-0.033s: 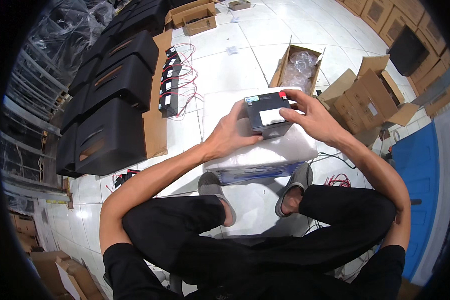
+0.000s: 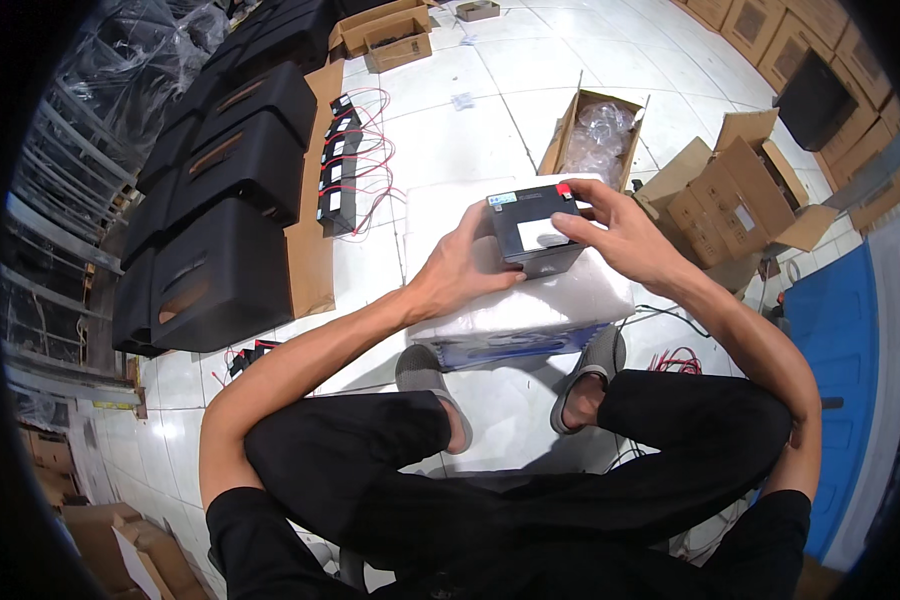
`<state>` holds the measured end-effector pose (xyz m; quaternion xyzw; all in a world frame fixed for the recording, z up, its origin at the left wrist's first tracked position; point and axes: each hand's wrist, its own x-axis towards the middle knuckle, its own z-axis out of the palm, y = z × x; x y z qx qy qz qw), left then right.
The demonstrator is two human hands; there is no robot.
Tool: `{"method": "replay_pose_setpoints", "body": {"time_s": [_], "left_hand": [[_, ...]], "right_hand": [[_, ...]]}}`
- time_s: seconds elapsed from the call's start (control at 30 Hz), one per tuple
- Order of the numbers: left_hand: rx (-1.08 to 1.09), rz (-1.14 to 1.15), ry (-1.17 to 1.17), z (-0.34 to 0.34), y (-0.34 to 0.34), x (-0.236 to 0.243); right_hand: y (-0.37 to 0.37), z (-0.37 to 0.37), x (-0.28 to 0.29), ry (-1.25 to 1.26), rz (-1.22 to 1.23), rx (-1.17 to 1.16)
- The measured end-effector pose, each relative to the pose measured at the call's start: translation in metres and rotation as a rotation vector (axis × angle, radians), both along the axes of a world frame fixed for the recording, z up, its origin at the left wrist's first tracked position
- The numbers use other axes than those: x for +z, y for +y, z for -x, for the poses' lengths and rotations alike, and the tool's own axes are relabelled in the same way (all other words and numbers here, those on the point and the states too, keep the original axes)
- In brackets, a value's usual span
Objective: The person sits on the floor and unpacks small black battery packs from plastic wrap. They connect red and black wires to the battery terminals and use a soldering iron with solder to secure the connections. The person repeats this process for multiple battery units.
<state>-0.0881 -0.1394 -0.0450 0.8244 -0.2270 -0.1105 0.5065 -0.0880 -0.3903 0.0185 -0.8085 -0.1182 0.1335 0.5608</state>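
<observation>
A black battery (image 2: 530, 205), with a red terminal cap, a small blue sticker and a white label on top, is held over a white foam slab (image 2: 560, 305) that rests on a blue-sided box (image 2: 510, 346). My left hand (image 2: 462, 262) is closed round the battery's left side, its thumb low at the front. My right hand (image 2: 620, 235) grips the right side, thumb on the top near the white label and fingers curled behind. Whether the battery's underside touches the foam is unclear.
Black moulded cases (image 2: 225, 275) and wired batteries (image 2: 338, 165) lie left. Open cartons (image 2: 727, 205) and a box of plastic wrap (image 2: 595, 140) stand behind and right. A blue panel (image 2: 825, 400) is far right. Loose cables (image 2: 675, 360) and my slippered feet are near the foam.
</observation>
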Motion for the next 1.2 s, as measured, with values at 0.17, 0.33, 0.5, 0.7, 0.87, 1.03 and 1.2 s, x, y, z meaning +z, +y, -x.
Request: {"method": "replay_pose_setpoints", "body": {"time_s": [0.17, 0.33, 0.5, 0.7, 0.87, 1.03, 1.2], "left_hand": [[-0.007, -0.032, -0.032, -0.007, 0.002, 0.002], [-0.012, -0.037, -0.018, -0.009, 0.001, -0.001], [0.007, -0.069, -0.128, -0.008, 0.001, -0.003], [-0.002, 0.006, -0.043, -0.009, 0.002, -0.006], [0.015, -0.025, -0.142, -0.008, 0.002, -0.008], [0.007, 0.003, -0.12, -0.008, 0.003, -0.008], [0.021, -0.012, -0.14, -0.008, 0.002, -0.008]], "right_hand": [[-0.006, -0.007, 0.01, 0.165, -0.16, 0.084], [-0.015, -0.01, 0.006, 0.264, -0.277, 0.122], [-0.012, -0.012, 0.009, 0.321, -0.327, 0.079], [0.005, -0.011, 0.007, 0.112, -0.104, -0.073], [0.002, -0.016, 0.004, 0.164, -0.148, -0.066], [0.0, -0.014, 0.006, 0.196, -0.181, -0.091], [0.001, -0.007, 0.01, 0.098, -0.08, 0.007]]}}
